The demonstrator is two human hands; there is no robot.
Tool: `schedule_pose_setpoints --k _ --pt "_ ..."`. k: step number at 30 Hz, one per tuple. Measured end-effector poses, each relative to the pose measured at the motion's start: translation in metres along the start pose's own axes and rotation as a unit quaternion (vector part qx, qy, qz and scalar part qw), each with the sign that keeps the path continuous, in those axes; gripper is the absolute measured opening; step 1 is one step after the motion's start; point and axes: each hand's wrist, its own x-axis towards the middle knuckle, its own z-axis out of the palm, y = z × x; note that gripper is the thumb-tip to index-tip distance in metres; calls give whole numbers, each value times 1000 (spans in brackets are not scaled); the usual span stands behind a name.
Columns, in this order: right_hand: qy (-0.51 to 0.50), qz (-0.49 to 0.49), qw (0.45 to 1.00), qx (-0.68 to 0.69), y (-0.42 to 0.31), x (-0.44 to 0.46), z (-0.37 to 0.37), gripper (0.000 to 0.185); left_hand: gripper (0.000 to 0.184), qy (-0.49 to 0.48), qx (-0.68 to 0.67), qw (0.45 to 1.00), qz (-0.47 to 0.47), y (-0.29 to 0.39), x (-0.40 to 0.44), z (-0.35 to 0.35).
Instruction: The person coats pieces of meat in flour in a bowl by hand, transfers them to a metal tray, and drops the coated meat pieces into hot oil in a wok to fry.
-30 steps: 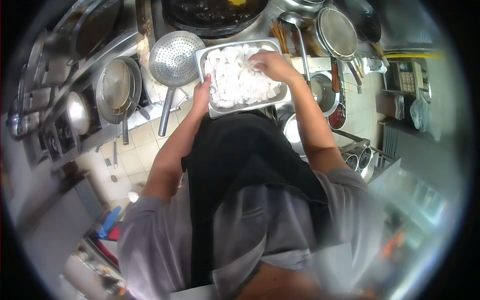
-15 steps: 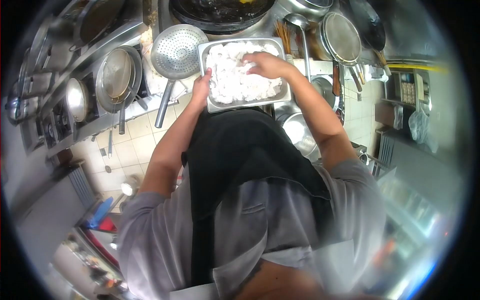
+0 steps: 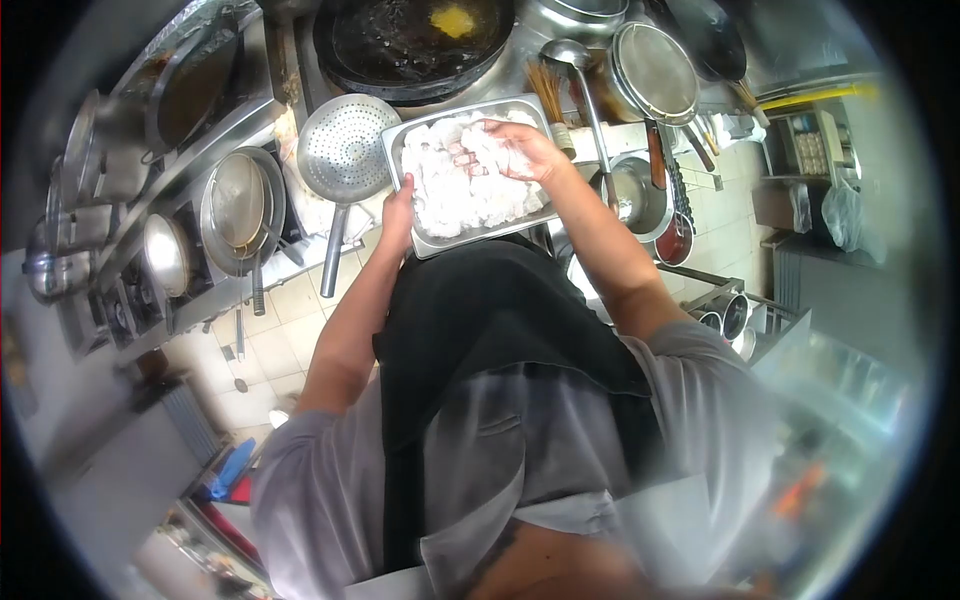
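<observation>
Within the curled right hand [image 3: 532, 153] lie white pieces [image 3: 492, 153], over the metal tray [image 3: 438, 242] the left hand [image 3: 398, 213] grips.

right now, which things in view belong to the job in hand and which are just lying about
In the job:
- metal tray, its side gripped by the left hand
- white pieces in it, the right hand among them

Apparently just lying about, untouched:
- perforated strainer
- ladle
- brush
- mesh strainer
- wok, though possibly involved
</observation>
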Motion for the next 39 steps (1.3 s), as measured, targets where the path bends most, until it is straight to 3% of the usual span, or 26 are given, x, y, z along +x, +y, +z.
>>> schedule_pose_setpoints --k 2,5,7,11,14,16,21,28,32,36,39 --pt "-26 -8 998 49 1 -1 16 43 59 2 -1 1000 9 0 -2 2" --pt "52 -6 995 84 3 0 31 39 58 -8 -28 1000 8 1 -3 4" --pt "180 -75 980 -32 9 5 40 27 58 -6 -23 1000 13 -1 -1 2" --pt "134 -61 988 -37 6 12 36 18 57 5 -7 1000 7 0 -2 2" --pt "176 -61 982 23 1 15 56 29 57 13 14 1000 9 -7 9 -6" --pt "225 -68 971 -40 0 18 58 41 57 13 6 1000 17 -6 5 -3" --pt "305 -95 938 -137 3 27 67 46 57 6 -11 999 32 -10 9 -4" --pt "320 -111 939 -51 -6 25 62 51 58 0 -20 1000 20 -14 13 -8" --pt "437 -127 885 -100 -21 22 66 54 58 -8 -21 1000 18 -10 9 -6" --pt "395 -112 897 -167 -28 23 41 53 60 -16 -31 999 14 -10 8 -5" --pt "337 -116 931 -79 -41 16 58 43 60 -15 -27 999 10 -15 13 -10"
